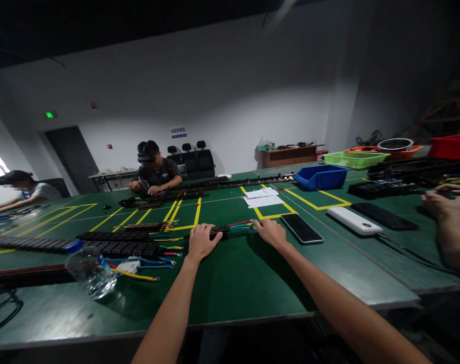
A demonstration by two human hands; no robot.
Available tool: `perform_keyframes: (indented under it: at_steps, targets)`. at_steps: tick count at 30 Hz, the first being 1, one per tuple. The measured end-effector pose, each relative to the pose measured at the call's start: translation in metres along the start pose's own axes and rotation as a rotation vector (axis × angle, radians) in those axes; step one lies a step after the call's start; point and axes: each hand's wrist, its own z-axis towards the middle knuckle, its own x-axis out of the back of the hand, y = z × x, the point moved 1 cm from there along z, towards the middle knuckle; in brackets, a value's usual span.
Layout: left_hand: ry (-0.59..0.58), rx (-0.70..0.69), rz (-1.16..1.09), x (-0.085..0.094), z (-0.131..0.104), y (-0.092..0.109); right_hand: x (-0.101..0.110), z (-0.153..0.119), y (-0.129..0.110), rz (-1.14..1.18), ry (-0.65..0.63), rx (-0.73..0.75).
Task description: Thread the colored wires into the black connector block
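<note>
My left hand (202, 242) lies over a black cable bundle (223, 231), its fingers closed around it and hiding part of it. Red, blue and green wires (239, 226) run out of the bundle toward the right and end in small ring terminals. At those ends my right hand (271, 232) has its thumb and fingers closed on the wire tips. To the left of my hands lie black segmented cable chains (131, 248) with coloured wires and ring lugs sticking out. A smartphone (301, 228) rests just right of my right hand.
A water bottle (91, 270) stands tilted-looking at the left. White papers (262, 197), a blue bin (321, 177), a white power bank (354, 221) and a dark phone (383, 216) are on the green table (245, 293). A co-worker's hands (448, 202) are at the right; another person (156, 169) works opposite.
</note>
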Motion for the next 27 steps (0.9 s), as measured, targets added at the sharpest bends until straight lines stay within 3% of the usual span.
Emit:
perform_keyframes:
  at_steps: [4,13,19,22,27]
  targets:
    - [-0.067,-0.001,-0.01,-0.003,0.001,-0.003,0.002,-0.002,-0.006,0.119,0.019,0.007]
    - [-0.058,-0.006,0.004,0.001,0.003,-0.001,0.012,-0.002,-0.002,0.047,0.056,-0.084]
    - [-0.073,-0.01,0.03,0.004,0.004,0.001,0.005,0.005,0.003,0.057,0.036,-0.04]
    - [-0.075,-0.007,0.034,0.004,0.005,0.001,0.001,0.01,0.004,0.246,0.068,0.03]
    - [-0.057,-0.013,0.039,0.003,0.005,-0.001,0.003,0.015,0.004,0.789,0.055,0.142]
